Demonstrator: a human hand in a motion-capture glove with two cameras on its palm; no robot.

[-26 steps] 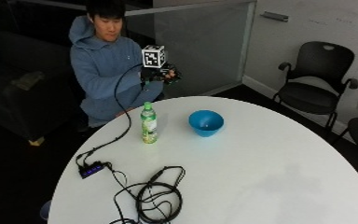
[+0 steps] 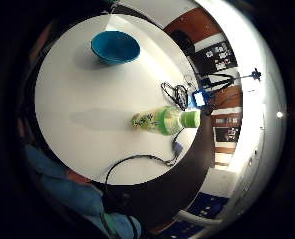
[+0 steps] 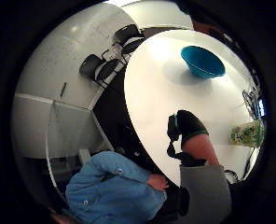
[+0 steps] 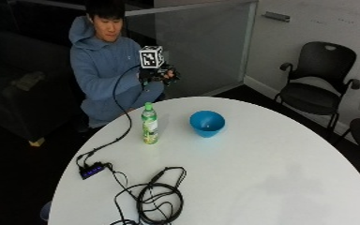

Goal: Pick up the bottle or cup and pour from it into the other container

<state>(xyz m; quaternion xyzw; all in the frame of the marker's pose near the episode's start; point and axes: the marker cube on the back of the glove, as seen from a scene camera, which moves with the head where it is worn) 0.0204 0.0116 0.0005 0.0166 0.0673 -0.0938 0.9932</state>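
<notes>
A green bottle (image 4: pixel 149 124) is seen standing upright on the round white worktop (image 4: pixel 261 173), near the edge closest to the seated person. A blue bowl (image 4: pixel 206 123) is set just beside it, apart from it. The gloved right hand (image 4: pixel 161 74) is held in the air above the worktop's edge, well apart from both and holding nothing; whether its fingers are spread or curled cannot be told. A coil of black cable (image 4: pixel 158 199) lies on the worktop.
</notes>
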